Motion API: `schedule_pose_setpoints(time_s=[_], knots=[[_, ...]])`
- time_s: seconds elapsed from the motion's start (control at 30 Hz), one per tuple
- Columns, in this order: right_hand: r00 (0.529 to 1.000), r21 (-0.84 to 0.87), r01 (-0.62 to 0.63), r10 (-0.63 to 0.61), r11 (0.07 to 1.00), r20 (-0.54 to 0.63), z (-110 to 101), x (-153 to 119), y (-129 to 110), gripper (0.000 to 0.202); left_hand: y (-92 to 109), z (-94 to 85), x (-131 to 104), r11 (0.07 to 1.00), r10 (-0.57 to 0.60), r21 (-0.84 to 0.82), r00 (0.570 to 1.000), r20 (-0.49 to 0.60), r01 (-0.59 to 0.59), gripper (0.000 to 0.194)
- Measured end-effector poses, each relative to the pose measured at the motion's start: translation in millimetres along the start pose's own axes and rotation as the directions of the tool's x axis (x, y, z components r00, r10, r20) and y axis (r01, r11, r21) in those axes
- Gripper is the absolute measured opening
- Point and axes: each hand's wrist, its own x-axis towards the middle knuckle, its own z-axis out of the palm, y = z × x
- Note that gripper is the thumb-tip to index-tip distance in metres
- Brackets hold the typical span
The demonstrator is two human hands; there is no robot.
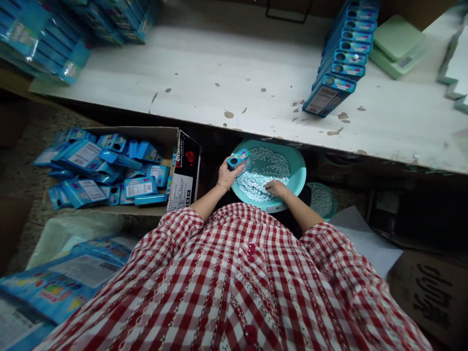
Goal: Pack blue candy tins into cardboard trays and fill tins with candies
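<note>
My left hand (227, 175) grips a small blue box (239, 158) with a dark round hole at its end, held over the left side of a turquoise basin (300, 175). Inside the basin lie a great many small white pellets (272, 163). Among them, at the lower part of the basin, my right hand (277, 188) has its fingers bent together and pointing down. Whatever sits in those fingertips is too small to make out. The basin rests at my lap, just under the table edge.
A cardboard carton (146, 129) of loose blue boxes (86, 153) stands at the left. On the white table (204, 73) are a row of blue boxes (329, 92), a pale green scale (397, 41) and wrapped packs (44, 44). A second pellet-filled bowl (321, 200) sits lower right.
</note>
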Motion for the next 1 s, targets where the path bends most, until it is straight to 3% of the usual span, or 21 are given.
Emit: schedule_pose_setpoints(time_s=[0.17, 0.33, 0.4, 0.53, 0.73, 0.87, 1.0], knots=[[0.998, 0.145, 0.046, -0.041, 0.988, -0.04, -29.2, -32.3, 13.2, 0.029, -2.1, 4.8, 3.6, 0.999, 0.012, 0.048, 0.999, 0.031, -0.013, 0.046], [0.99, 0.402, 0.116, -0.076, 0.908, -0.115, -68.6, -66.9, 5.7, 0.035, -2.0, 16.9, 2.9, 0.982, 0.112, 0.126, 0.973, 0.2, -0.139, 0.04], [0.991, 0.361, 0.1, -0.063, 0.927, -0.114, -85.1, -75.0, -7.5, 0.034, -0.2, 21.2, 0.3, 0.968, 0.152, 0.156, 0.953, 0.262, -0.198, 0.038], [0.998, 0.06, 0.009, -0.005, 0.998, -0.058, -112.0, -81.0, -44.5, 0.024, 2.4, 25.7, -5.7, 0.94, 0.154, 0.237, 0.924, 0.35, -0.246, 0.038], [0.995, -0.216, -0.078, 0.063, 0.973, -0.077, -123.1, -74.7, -85.4, 0.024, -4.3, 27.4, -8.4, 0.942, 0.111, 0.263, 0.934, 0.34, -0.208, 0.041], [0.994, -0.252, -0.077, 0.053, 0.965, -0.099, -126.5, -87.5, -80.8, 0.025, -7.2, 26.9, -8.4, 0.956, 0.13, 0.216, 0.946, 0.297, -0.199, 0.038], [0.98, -0.088, -0.086, 0.069, 0.992, -0.185, -119.4, -98.2, -43.2, 0.03, -4.7, 18.8, -10.4, 0.973, 0.156, 0.131, 0.958, 0.241, -0.192, 0.037]])
